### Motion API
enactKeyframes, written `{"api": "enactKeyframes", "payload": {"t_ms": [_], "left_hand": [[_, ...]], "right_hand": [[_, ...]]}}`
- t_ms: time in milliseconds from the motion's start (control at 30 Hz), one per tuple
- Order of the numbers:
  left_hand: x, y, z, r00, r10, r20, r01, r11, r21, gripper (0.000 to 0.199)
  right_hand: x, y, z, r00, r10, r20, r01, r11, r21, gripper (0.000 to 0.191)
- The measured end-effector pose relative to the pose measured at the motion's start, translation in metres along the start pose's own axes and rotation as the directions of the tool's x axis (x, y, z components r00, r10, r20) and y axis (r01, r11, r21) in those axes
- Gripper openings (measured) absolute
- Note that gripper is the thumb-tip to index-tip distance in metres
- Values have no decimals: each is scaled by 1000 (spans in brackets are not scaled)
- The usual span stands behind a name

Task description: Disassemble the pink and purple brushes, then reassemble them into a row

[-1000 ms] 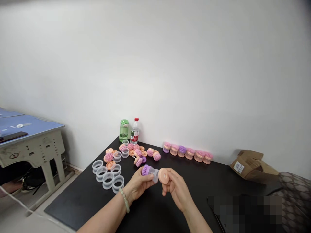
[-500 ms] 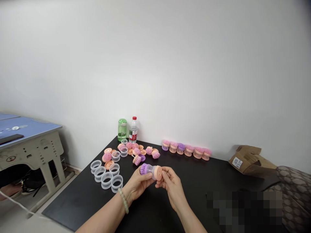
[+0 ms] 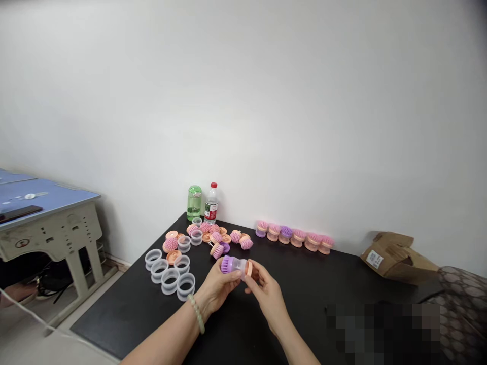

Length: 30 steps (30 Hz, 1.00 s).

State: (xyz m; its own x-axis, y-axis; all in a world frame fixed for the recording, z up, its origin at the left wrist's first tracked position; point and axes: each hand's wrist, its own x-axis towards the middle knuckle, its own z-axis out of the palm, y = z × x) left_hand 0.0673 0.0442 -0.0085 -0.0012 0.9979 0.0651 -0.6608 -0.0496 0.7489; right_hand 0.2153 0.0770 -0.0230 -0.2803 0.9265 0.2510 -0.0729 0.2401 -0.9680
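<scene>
My left hand point(image 3: 218, 284), with a pale green bead bracelet point(image 3: 196, 313) on its wrist, is closed round a scalp brush point(image 3: 227, 264) with purple bristles and a clear ring-shaped body point(image 3: 239, 264). The brush lies sideways, bristles to the left. At its right end my right hand point(image 3: 266, 291) pinches a peach round cap point(image 3: 248, 268) between thumb and fingers. Whether the cap touches the clear body or stands slightly apart, I cannot tell. Left of my hands, several clear rings point(image 3: 170, 281) stand on the black table point(image 3: 125, 314).
Pink bristle heads point(image 3: 216, 250) and peach caps point(image 3: 173, 257) lie in a loose group. Brushes point(image 3: 298, 238) form a row along the wall. Behind are a green bottle point(image 3: 194, 203) and a red-capped water bottle point(image 3: 211, 204). An open cardboard box point(image 3: 395, 261) sits right; a blue desk point(image 3: 57, 197) left.
The peach cap has turned at the end of the brush and now shows as a thinner, slanted disc. My right fingers have shifted around it. The view has moved slightly.
</scene>
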Motion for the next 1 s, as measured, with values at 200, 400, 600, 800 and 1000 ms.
{"api": "enactKeyframes", "payload": {"t_ms": [200,400,600,800,1000], "left_hand": [[-2,2,1,1000,-12,-14,12,1000,13,52],[-3,2,2,1000,-2,8,1,999,38,52],[-3,3,4,1000,-8,23,6,997,79,51],[-3,3,2,998,-63,-21,65,992,109,48],[-3,2,1,988,-142,-58,147,984,102,47]], "right_hand": [[1,1,-5,996,-83,-35,82,996,-44,50],[1,-1,-6,993,-107,-38,102,988,-117,49],[0,-1,-7,988,-143,-50,130,972,-198,46],[-1,3,-10,970,-239,-47,211,921,-328,43],[-3,0,-11,894,-447,39,423,810,-406,40]]}}
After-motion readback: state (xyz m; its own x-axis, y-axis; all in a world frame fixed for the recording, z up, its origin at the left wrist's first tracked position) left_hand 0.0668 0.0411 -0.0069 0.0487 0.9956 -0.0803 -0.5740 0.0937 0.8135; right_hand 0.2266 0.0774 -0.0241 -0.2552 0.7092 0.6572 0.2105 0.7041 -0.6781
